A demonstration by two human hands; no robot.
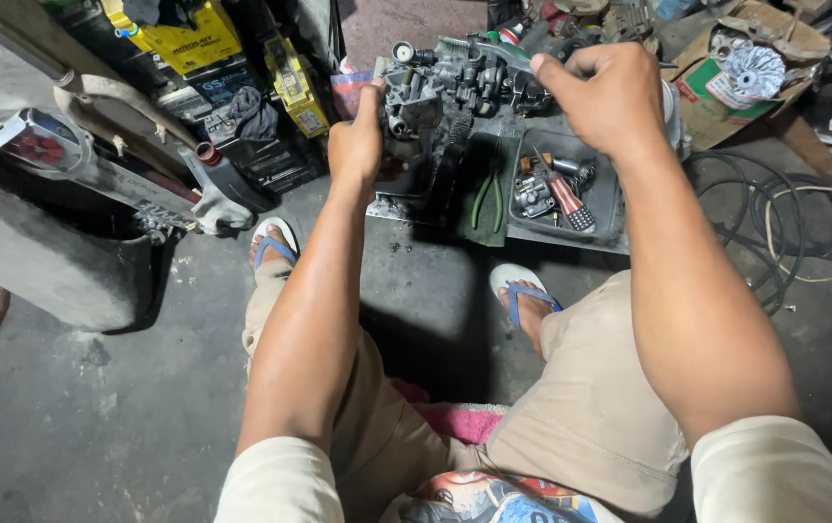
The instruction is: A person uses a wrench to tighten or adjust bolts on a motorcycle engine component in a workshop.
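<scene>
Sandalled feet planted on the concrete floor (96,407). Left hand (358,145) grips the left side of a grimy carburettor (445,92), held above a metal tray (609,208). Right hand (609,97) is closed round a brush (493,48) laid across the carburettor's top. Pliers (488,199) lie in the tray.

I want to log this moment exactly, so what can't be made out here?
Head view only:
- Right hand: its closed fingers hide most of the toothbrush handle.
- Left hand: the palm side against the carburetor is hidden.
- Tray: small parts too small to identify.
- Cardboard box: cut by the top edge.
</scene>
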